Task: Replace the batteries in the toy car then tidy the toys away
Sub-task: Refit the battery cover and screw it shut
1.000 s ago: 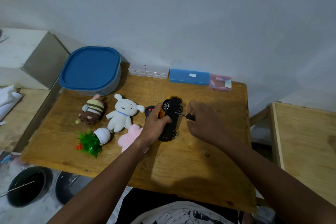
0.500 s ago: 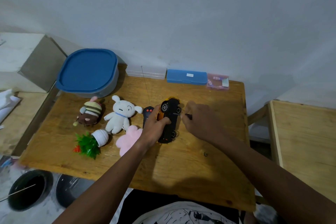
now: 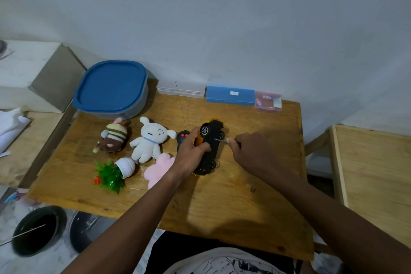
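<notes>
An orange toy car [image 3: 210, 140] lies tipped on its side on the wooden table [image 3: 222, 202], black underside facing right. My left hand [image 3: 190, 153] grips its body. My right hand [image 3: 251, 151] holds a small screwdriver [image 3: 221, 140] whose tip touches the car's underside. A black remote [image 3: 182, 138] with red buttons and a thin antenna sits just left of the car. Left of that lie a white plush dog [image 3: 150, 140], a striped brown plush [image 3: 113, 137], a pink plush [image 3: 159, 168] and a tipped white pot with a green plastic plant [image 3: 115, 172].
A grey tub with a blue lid [image 3: 111, 89] stands at the back left. Along the wall sit a white case [image 3: 181, 91], a blue case [image 3: 230, 95] and a small clear packet [image 3: 268, 101]. Another wooden surface [image 3: 373, 176] is on the right; dark bowls [image 3: 35, 229] are on the floor.
My right hand shifted slightly with the screwdriver against the car's underside; the handle is now hidden in my fingers. My left hand keeps its grip on the car.
</notes>
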Motion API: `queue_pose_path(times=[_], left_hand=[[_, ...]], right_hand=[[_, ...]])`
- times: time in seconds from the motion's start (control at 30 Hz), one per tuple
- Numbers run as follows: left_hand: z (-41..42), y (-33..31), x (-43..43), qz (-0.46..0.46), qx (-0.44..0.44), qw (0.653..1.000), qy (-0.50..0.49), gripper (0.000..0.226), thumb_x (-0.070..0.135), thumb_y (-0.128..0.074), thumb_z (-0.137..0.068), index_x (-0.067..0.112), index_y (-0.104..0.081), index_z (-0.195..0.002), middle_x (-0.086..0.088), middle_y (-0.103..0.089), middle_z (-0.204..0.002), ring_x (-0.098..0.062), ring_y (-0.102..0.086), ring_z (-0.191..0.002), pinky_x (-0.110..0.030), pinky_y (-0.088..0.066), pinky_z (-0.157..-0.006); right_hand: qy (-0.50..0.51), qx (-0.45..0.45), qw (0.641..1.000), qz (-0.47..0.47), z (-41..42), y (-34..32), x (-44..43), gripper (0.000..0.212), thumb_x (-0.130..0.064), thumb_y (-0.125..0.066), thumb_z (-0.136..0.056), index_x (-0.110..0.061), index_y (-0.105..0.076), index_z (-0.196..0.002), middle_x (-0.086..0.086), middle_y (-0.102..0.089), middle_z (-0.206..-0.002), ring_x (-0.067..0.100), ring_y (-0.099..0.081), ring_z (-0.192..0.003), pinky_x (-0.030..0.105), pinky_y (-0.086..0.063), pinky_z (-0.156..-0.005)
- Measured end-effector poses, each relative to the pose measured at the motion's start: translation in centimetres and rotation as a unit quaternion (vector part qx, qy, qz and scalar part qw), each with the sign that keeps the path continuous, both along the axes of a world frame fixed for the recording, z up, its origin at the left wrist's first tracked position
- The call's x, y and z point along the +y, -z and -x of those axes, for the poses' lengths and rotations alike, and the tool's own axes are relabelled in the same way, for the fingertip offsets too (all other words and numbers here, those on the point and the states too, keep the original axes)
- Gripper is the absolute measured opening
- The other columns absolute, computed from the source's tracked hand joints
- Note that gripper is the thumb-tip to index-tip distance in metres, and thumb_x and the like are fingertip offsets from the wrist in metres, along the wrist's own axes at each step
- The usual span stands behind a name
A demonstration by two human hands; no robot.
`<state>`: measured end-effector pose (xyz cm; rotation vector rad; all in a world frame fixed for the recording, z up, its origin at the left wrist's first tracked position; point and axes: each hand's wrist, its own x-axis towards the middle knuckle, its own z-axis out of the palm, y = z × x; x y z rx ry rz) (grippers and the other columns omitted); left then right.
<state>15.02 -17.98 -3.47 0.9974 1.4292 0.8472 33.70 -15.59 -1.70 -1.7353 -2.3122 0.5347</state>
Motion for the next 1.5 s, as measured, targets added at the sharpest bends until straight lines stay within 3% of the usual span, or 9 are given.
queue_pose_path(times=[0.1, 0.27, 0.43, 0.7, 0.9, 1.07, 1.3, 1.37, 1.5], left_hand=[[0.0, 0.0, 0.0, 0.001, 0.000, 1.000, 0.002, 0.043, 0.005, -0.057, -0.090, 0.028, -0.058, -0.126, 0.000, -0.068, -0.105, -0.009, -0.068, -0.088, -0.026, -0.057, -0.073], [-0.3, -0.1, 0.0, 0.004, -0.007, 1.000, 0.000, 0.041, 0.005, -0.057, -0.091, 0.026, -0.057, -0.126, -0.004, -0.068, -0.107, -0.016, -0.067, -0.094, -0.028, -0.057, -0.074], [-0.4, -0.3, 0.2, -0.019, 0.009, 1.000, 0.006, 0.042, 0.004, -0.058, -0.091, 0.025, -0.057, -0.127, 0.000, -0.069, -0.103, -0.007, -0.069, -0.085, -0.025, -0.058, -0.073], [0.1, 0.1, -0.1, -0.036, 0.044, 0.998, 0.018, 0.052, 0.004, -0.061, -0.087, 0.027, -0.055, -0.133, 0.008, -0.066, -0.109, -0.003, -0.064, -0.096, -0.031, -0.055, -0.086], [0.3, 0.1, 0.2, -0.026, 0.025, 0.999, 0.011, 0.048, 0.004, -0.059, -0.090, 0.031, -0.056, -0.129, 0.005, -0.066, -0.109, -0.005, -0.065, -0.092, -0.021, -0.053, -0.070], [0.6, -0.1, 0.2, -0.026, 0.011, 1.000, 0.007, 0.044, 0.004, -0.057, -0.091, 0.026, -0.057, -0.129, 0.003, -0.068, -0.106, 0.001, -0.067, -0.084, -0.013, -0.052, -0.062], [1.3, 1.0, -0.2, -0.004, 0.021, 0.999, 0.035, 0.055, 0.006, -0.061, -0.087, 0.031, -0.054, -0.135, 0.000, -0.066, -0.114, -0.017, -0.065, -0.102, -0.030, -0.055, -0.077], [1.4, 1.3, -0.3, 0.011, 0.003, 1.000, 0.024, 0.054, 0.006, -0.060, -0.088, 0.032, -0.054, -0.135, -0.001, -0.066, -0.115, -0.019, -0.066, -0.102, -0.034, -0.057, -0.079], [1.5, 1.2, 0.0, 0.023, -0.016, 1.000, 0.006, 0.045, 0.006, -0.059, -0.089, 0.030, -0.059, -0.127, -0.003, -0.067, -0.112, -0.022, -0.066, -0.101, -0.043, -0.059, -0.086]], right_hand=[[-0.027, 0.036, 0.999, 0.009, -0.3, -0.5, 0.0, 0.016, -0.037, -0.062, -0.088, -0.023, -0.055, -0.092, -0.008, -0.054, -0.077, 0.009, -0.051, -0.066, 0.028, -0.047, -0.056], [-0.066, -0.007, 0.997, -0.050, -1.0, -0.3, 0.0, 0.011, -0.032, -0.063, -0.089, -0.023, -0.058, -0.092, -0.007, -0.051, -0.084, 0.009, -0.051, -0.069, 0.032, -0.052, -0.059], [-0.070, -0.087, 0.990, -0.086, -0.5, 0.0, -0.6, 0.034, -0.043, -0.044, -0.098, -0.019, -0.066, -0.089, -0.005, -0.057, -0.074, 0.013, -0.052, -0.061, 0.031, -0.047, -0.054], [0.042, 0.082, 0.988, 0.123, 0.4, -0.9, -0.2, 0.033, -0.039, -0.052, -0.097, -0.012, -0.066, -0.086, 0.007, -0.066, -0.072, 0.025, -0.062, -0.066, 0.028, -0.043, -0.055], [-0.054, 0.047, 0.997, -0.035, 0.2, -0.9, -0.6, 0.008, -0.024, -0.061, -0.090, -0.020, -0.056, -0.096, -0.005, -0.055, -0.086, 0.010, -0.051, -0.074, 0.029, -0.049, -0.063], [-0.053, -0.046, 0.995, -0.067, 0.1, -0.1, -0.6, 0.035, -0.044, -0.041, -0.100, -0.022, -0.062, -0.082, -0.007, -0.055, -0.066, 0.010, -0.050, -0.057, 0.031, -0.046, -0.053], [0.037, 0.069, 0.992, 0.102, 1.5, -0.9, 0.1, 0.030, -0.034, -0.055, -0.097, -0.018, -0.064, -0.074, -0.002, -0.058, -0.060, 0.014, -0.053, -0.053, 0.030, -0.041, -0.051], [0.025, 0.093, 0.990, 0.101, 1.3, -1.1, 0.0, 0.011, -0.030, -0.064, -0.090, -0.021, -0.061, -0.087, -0.007, -0.059, -0.072, 0.011, -0.055, -0.063, 0.028, -0.046, -0.055], [-0.075, 0.015, 0.997, 0.006, 0.6, -0.4, -0.2, 0.009, -0.030, -0.061, -0.090, -0.021, -0.064, -0.090, -0.007, -0.057, -0.080, 0.011, -0.054, -0.072, 0.032, -0.051, -0.064]])
